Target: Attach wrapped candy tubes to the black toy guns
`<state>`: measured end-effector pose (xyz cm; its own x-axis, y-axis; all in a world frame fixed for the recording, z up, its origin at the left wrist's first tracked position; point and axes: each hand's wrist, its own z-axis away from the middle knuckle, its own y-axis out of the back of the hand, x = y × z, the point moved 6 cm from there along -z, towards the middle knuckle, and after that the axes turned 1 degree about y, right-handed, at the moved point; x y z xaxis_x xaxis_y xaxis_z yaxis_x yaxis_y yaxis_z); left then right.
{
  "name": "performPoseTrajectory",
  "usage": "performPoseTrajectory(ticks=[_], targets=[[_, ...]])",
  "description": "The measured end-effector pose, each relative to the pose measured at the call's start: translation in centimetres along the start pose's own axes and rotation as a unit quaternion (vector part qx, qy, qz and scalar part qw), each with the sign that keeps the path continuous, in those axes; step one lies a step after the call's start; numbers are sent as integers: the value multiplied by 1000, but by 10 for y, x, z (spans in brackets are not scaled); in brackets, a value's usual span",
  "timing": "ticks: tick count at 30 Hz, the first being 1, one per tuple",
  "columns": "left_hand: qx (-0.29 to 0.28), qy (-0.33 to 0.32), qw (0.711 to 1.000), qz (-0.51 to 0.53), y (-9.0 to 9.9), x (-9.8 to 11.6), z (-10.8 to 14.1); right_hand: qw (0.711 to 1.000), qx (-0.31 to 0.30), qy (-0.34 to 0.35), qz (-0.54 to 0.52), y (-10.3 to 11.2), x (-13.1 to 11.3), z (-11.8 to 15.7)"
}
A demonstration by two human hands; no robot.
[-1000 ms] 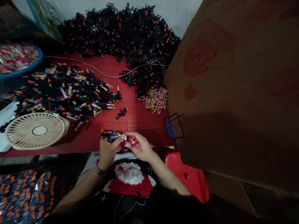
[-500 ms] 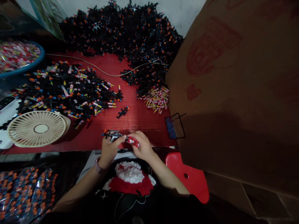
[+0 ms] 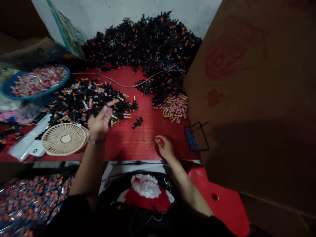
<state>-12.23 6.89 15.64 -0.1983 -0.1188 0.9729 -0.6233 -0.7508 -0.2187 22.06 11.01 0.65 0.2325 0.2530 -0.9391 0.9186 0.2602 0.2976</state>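
Note:
My left hand [image 3: 99,123] is raised with its fingers apart above a loose pile of black plastic parts with orange, blue and pink-wrapped pieces [image 3: 86,100], and I see nothing in it. On the red tabletop [image 3: 138,144], my right hand [image 3: 166,148] pinches a small red-and-white piece [image 3: 160,141] close to the surface. A single black gun-shaped plastic part [image 3: 138,122] lies apart from the pile, between my hands and farther away.
A huge heap of black parts [image 3: 145,42] rises against the wall. Nearby are wrapped sticks [image 3: 174,107], a blue basin of wrapped sweets [image 3: 37,82], a cream fan [image 3: 64,139], a cardboard sheet [image 3: 247,98], a red seat [image 3: 217,197] and bagged orange-tipped parts [image 3: 29,204].
My left hand no longer holds the black part and has risen over the pile. My right hand has moved right, away from the left, keeping a red piece. The view has shifted.

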Motion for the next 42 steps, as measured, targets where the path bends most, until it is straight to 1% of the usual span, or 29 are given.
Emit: performPoseTrajectory(ticks=[1,2,3,4,6,8,10,11,13,16,19,22,24,26,28,29,32,34,36,42], targets=[[15,-11,1000,-2,0,11,-18,1000,6,-6,6,0,8,-1],[23,-15,1000,-15,-2,17,-31,1000,9,-10,9,0,13,-1],[22,-12,999,-35,-7,15,-37,1000,14,-14,10,-1,17,0],[10,-4,998,-60,-15,7,-38,1000,21,-18,11,-1,19,1],[-35,12,993,-111,-34,-23,-23,999,35,-28,13,-1,20,1],[-84,14,984,-154,-52,-61,2,999,39,-28,16,0,19,0],[-110,4,976,-190,-62,-93,27,999,40,-17,19,3,16,-2],[-116,0,972,-202,-64,-105,36,999,42,-13,18,5,16,-3],[-122,0,968,-218,-63,-120,47,999,44,-15,3,8,15,-4],[-130,22,966,-222,-53,-129,51,997,42,-46,-42,10,16,-4],[-147,74,963,-213,-40,-134,57,994,40,-71,-72,4,8,1],[-184,135,955,-187,-31,-133,75,992,10,-78,-98,-9,-11,11],[-194,168,958,-126,-28,-128,93,988,-29,-77,-132,-21,-27,19],[-179,186,965,-38,-27,-119,110,981,-55,-79,-169,-29,-44,24],[-163,188,968,26,-28,-111,125,975,-61,-80,-196,-33,-57,26],[-163,182,969,34,-29,-107,131,974,-60,-79,-204,-33,-62,26],[-158,146,977,16,-33,-98,142,974,-64,-73,-203,-32,-71,24],[-140,123,982,6,-32,-93,144,975,-72,-70,-198,-30,-75,23],[-130,117,985,10,-31,-90,145,973,-76,-72,-204,-27,-78,23],[-165,123,979,1,-31,-81,152,964,-80,-84,-238,-18,-90,26]])
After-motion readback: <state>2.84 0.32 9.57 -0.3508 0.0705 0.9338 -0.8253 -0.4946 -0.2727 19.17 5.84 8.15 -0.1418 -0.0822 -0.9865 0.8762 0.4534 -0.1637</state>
